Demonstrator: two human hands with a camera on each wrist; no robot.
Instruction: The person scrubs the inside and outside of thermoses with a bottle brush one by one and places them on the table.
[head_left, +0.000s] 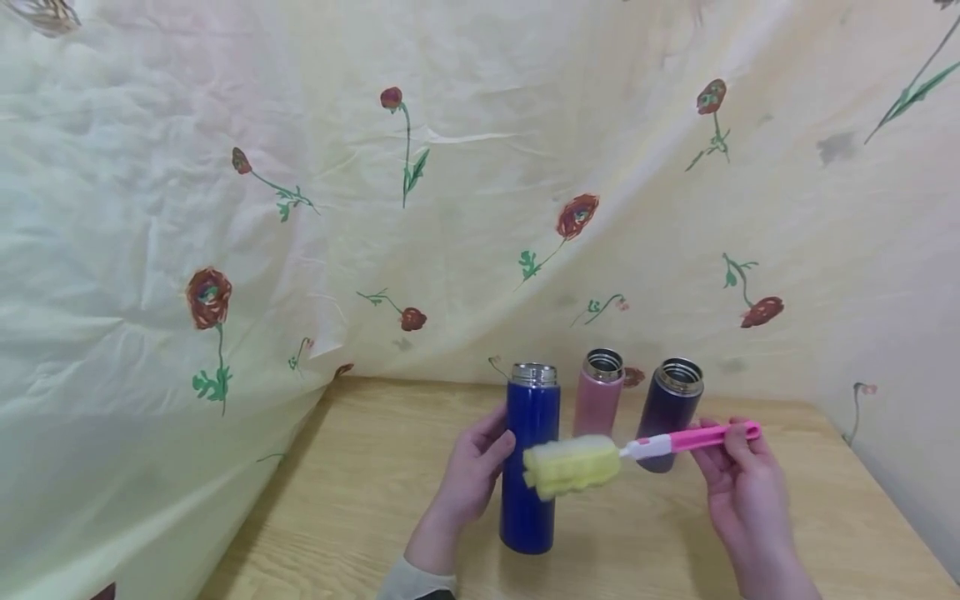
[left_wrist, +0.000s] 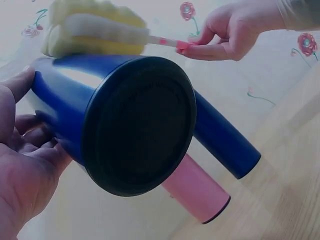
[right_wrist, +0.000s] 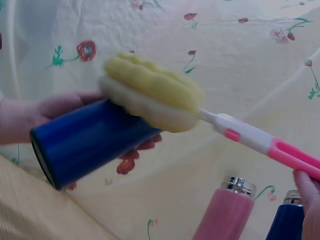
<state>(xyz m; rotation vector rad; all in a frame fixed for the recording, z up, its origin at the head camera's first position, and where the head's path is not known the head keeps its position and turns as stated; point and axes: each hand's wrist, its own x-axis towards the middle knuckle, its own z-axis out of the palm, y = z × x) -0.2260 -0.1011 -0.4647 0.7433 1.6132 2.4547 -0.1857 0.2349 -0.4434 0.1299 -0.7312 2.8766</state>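
Observation:
My left hand grips a glossy blue flask by its side. The flask is upright with an open steel mouth, and its black underside shows in the left wrist view. My right hand pinches the pink handle of a bottle brush. The brush's yellow-and-white sponge head lies across the front of the blue flask, against its side. The sponge head is outside the flask, below its mouth.
A pink flask and a dark navy flask, both open-mouthed, stand behind on the wooden table. A cream cloth printed with flowers hangs close around the table's back and both sides.

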